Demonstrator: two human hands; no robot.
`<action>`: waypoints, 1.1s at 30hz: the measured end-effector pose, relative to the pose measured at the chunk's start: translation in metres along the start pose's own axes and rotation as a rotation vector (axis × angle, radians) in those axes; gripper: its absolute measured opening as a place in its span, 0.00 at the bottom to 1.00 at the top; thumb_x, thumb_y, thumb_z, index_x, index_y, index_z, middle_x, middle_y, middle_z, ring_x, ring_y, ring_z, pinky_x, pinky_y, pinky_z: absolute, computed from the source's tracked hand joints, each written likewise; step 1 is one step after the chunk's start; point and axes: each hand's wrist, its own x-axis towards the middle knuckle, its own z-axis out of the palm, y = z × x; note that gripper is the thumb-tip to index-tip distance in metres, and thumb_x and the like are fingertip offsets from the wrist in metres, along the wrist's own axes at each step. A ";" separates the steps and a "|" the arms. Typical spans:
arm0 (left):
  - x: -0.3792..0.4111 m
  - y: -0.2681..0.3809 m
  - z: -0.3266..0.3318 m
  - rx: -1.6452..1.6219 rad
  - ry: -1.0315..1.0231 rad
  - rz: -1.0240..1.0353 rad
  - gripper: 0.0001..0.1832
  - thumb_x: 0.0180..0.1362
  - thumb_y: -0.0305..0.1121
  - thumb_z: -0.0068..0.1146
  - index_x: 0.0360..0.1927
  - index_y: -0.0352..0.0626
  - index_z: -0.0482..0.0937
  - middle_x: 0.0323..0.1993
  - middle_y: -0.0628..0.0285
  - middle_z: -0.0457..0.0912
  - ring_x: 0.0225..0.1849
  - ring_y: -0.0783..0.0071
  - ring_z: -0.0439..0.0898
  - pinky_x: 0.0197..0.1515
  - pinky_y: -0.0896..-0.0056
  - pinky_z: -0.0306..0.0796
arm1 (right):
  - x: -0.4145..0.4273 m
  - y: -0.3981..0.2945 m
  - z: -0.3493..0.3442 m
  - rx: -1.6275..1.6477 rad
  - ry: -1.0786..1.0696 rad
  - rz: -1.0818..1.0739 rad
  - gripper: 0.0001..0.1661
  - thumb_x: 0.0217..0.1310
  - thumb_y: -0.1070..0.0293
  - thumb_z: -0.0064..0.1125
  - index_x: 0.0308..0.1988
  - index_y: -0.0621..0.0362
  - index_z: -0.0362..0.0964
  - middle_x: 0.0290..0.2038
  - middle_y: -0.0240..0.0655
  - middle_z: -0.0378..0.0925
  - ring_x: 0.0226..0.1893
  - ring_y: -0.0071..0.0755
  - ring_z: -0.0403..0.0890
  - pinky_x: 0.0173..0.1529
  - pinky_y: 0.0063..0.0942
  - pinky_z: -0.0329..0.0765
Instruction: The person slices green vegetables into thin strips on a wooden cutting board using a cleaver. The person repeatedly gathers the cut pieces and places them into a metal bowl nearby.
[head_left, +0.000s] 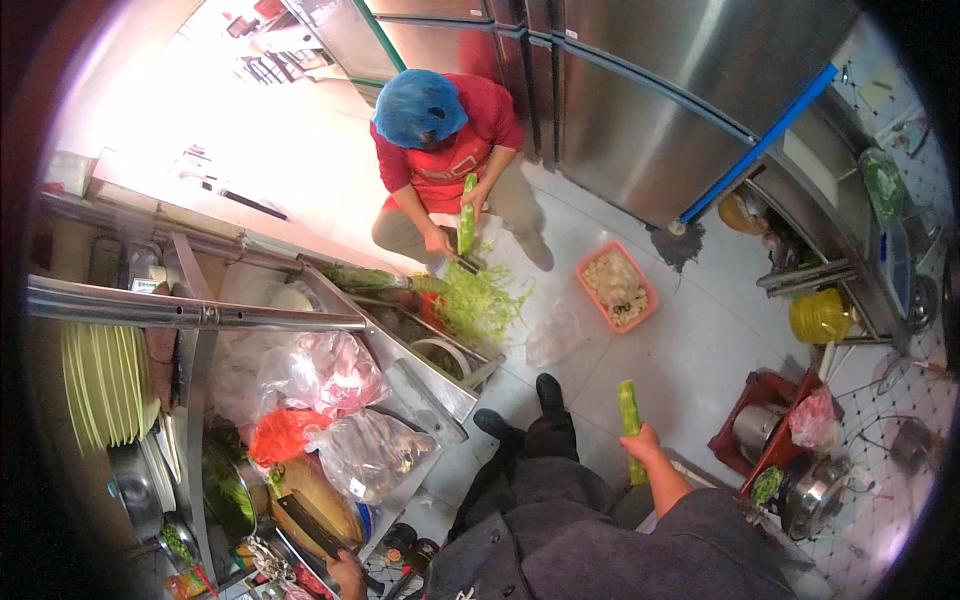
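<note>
At the lower left, my left hand (345, 576) grips the handle of a dark-bladed kitchen knife (306, 519). The blade lies over a round wooden chopping board (319, 487). My right hand (641, 444) is closed around a peeled green stem (628, 405), seemingly celtuce, held upright beside my right leg. Across from me a person (450, 165) in a blue hair cover and red apron sits low. That person holds a similar stem (466, 217) and a peeling tool (466, 262) over a heap of pale green peelings (484, 300).
A pink plastic basket (654, 300) of pale food pieces stands on the tiled floor. Plastic bags (382, 454) cover the steel counter (442, 480) at left. Steel refrigerators (637, 97) line the back. A red crate (780, 442) with a metal pot and a yellow oil container (821, 316) are at right.
</note>
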 end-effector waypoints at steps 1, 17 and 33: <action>0.024 -0.051 0.004 0.010 0.027 0.096 0.18 0.66 0.29 0.51 0.56 0.29 0.74 0.31 0.53 0.82 0.23 0.60 0.79 0.28 0.58 0.73 | 0.005 0.002 0.006 0.002 -0.018 0.003 0.34 0.40 0.57 0.77 0.47 0.64 0.79 0.43 0.51 0.86 0.45 0.52 0.87 0.51 0.44 0.82; 0.027 -0.101 0.023 -0.083 0.094 0.110 0.09 0.68 0.30 0.51 0.41 0.33 0.75 0.22 0.54 0.79 0.12 0.64 0.76 0.16 0.61 0.69 | 0.010 -0.029 0.026 -0.232 0.119 -0.162 0.28 0.43 0.61 0.74 0.45 0.63 0.78 0.41 0.51 0.84 0.44 0.59 0.85 0.49 0.48 0.81; -0.021 -0.038 -0.065 -1.018 -0.476 -0.098 0.05 0.70 0.28 0.55 0.43 0.38 0.72 0.26 0.59 0.77 0.24 0.75 0.78 0.24 0.66 0.72 | -0.386 -0.254 0.166 -0.445 -0.056 -1.492 0.32 0.50 0.72 0.67 0.58 0.59 0.74 0.47 0.49 0.78 0.48 0.60 0.80 0.55 0.47 0.77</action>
